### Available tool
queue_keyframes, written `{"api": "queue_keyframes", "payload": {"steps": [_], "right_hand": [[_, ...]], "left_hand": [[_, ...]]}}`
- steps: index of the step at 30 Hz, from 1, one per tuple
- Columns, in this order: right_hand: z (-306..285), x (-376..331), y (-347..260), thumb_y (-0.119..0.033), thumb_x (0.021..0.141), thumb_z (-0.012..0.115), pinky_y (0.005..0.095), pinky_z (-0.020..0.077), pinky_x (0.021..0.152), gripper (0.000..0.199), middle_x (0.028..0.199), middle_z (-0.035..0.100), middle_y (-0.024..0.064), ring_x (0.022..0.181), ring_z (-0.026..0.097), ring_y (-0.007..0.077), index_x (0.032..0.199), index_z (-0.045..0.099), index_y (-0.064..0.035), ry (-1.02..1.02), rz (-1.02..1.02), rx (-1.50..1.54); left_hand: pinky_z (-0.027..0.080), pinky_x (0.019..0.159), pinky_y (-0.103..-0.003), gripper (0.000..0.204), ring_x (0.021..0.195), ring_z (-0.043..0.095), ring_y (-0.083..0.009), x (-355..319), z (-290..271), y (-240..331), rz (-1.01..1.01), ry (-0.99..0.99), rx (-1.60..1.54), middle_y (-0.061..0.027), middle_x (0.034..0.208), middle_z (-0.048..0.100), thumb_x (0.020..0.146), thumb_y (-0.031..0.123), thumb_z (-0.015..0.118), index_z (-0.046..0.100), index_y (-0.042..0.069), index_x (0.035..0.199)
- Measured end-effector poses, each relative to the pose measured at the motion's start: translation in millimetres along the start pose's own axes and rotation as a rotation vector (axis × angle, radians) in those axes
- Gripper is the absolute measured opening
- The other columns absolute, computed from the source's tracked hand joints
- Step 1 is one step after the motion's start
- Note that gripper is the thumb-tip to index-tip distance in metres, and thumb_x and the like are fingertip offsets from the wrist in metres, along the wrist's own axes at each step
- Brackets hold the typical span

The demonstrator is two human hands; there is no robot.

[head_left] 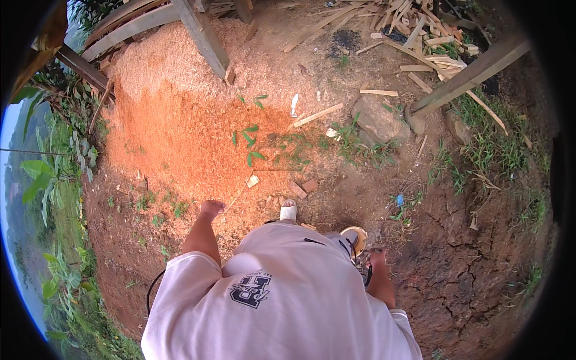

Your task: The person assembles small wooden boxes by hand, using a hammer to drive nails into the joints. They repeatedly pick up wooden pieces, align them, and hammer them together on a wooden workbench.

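My left hand [212, 208] hangs out from my side above ground strewn with wood shavings. Its fingers look loosely bent and apart, with nothing plainly in them. A thin stick [239, 198] lies close past its fingertips, apparently on the ground. Lower down on the other side, my right hand [377, 257] hangs by my hip. Its fingers are small and partly in shadow, and a dark strap-like thing [368, 276] shows beside it. Below me are my feet in a light sandal [288, 210] and a tan shoe [358, 239].
A broad heap of orange-brown wood shavings [174, 114] spreads ahead on the left. Wooden posts [204, 39] stand at the far side. Scrap wood strips [441, 54] lie piled far right, near a large stone [381, 119]. Broken brick pieces [297, 189] lie before my feet.
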State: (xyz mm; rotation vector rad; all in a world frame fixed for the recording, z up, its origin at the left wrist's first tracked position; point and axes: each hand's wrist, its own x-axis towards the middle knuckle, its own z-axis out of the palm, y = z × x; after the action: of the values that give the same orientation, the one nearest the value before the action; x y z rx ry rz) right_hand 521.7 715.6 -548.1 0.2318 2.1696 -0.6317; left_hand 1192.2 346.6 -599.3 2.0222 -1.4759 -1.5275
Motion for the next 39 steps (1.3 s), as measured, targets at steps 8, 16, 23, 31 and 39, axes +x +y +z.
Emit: {"api": "queue_keyframes", "payload": {"steps": [8, 16, 23, 31, 39], "right_hand": [[27, -29, -47, -0.017, 0.092, 0.073, 0.0376, 0.0408, 0.038, 0.063, 0.078, 0.055, 0.0137, 0.045, 0.049, 0.0210, 0.139, 0.032, -0.0140, -0.133, 0.203, -0.127], [66, 43, -176, -0.013, 0.092, 0.070, 0.0370, 0.0395, 0.038, 0.045, 0.079, 0.055, 0.0165, 0.047, 0.050, 0.0213, 0.127, 0.042, -0.0146, -0.248, 0.336, -0.074], [58, 162, -415, -0.018, 0.095, 0.066, 0.0347, 0.0408, 0.041, 0.073, 0.074, 0.058, 0.0144, 0.048, 0.051, 0.0214, 0.153, 0.024, -0.0273, -0.404, 0.255, -0.299], [183, 73, -850, -0.018, 0.098, 0.071, 0.0312, 0.0390, 0.042, 0.071, 0.064, 0.052, 0.0046, 0.048, 0.050, 0.0145, 0.154, 0.028, -0.0286, -0.270, -0.449, -0.325], [263, 65, -984, -0.022, 0.099, 0.070, 0.0336, 0.0408, 0.046, 0.074, 0.072, 0.060, 0.0086, 0.052, 0.054, 0.0160, 0.159, 0.026, -0.0256, -0.331, -0.490, -0.581]], "left_hand": [[0.056, 0.068, -0.032, 0.018, 0.073, 0.070, -0.0129, 61, 83, 168, 0.011, -0.285, 0.229, -0.0036, 0.078, 0.077, 0.077, 0.024, 0.089, 0.082, 0.010, 0.086], [0.057, 0.082, -0.042, 0.033, 0.091, 0.074, -0.0280, 187, 99, 240, 0.048, -0.376, 0.655, -0.0095, 0.091, 0.077, 0.075, 0.040, 0.090, 0.080, 0.011, 0.089], [0.055, 0.082, -0.039, 0.024, 0.090, 0.072, -0.0285, 228, 46, 454, 0.168, -0.126, 0.178, -0.0142, 0.091, 0.075, 0.086, 0.028, 0.083, 0.080, 0.006, 0.097], [0.053, 0.085, -0.033, 0.016, 0.095, 0.069, -0.0190, 285, -33, 685, 0.414, 0.210, -0.283, -0.0112, 0.107, 0.074, 0.097, 0.013, 0.073, 0.078, 0.001, 0.106], [0.053, 0.083, -0.029, 0.010, 0.089, 0.065, -0.0099, 386, -146, 900, 0.565, 0.230, -0.502, -0.0060, 0.101, 0.074, 0.097, 0.006, 0.072, 0.073, 0.000, 0.105]]}}
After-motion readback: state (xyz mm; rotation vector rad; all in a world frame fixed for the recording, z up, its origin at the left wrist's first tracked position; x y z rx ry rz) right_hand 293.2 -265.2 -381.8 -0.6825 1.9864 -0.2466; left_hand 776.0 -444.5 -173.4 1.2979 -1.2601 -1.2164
